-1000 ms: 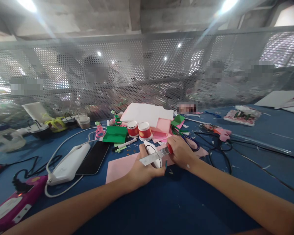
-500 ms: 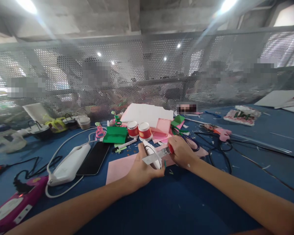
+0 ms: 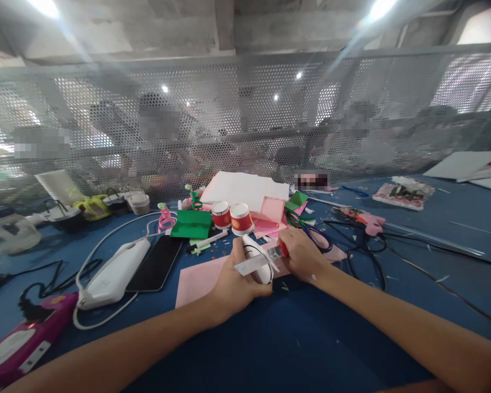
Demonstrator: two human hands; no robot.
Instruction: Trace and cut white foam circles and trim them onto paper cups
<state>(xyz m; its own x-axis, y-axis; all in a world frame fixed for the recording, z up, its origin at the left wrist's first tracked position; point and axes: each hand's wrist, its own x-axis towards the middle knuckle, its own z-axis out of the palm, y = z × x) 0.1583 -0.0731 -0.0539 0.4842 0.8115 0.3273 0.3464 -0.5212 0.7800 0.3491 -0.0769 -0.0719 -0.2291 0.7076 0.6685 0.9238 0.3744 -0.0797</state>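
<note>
Head view: cups (image 3: 241,221) beside green paper (image 3: 191,224) stand beyond the left hand (image 3: 236,278).

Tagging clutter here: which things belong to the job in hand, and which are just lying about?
Job in hand:
white cup, held in the left fingers
knife, held across the cup in the right fingers

Seemingly just lying about:
phone
glue gun
power strip
red-and-white cups (possibly related)
</note>
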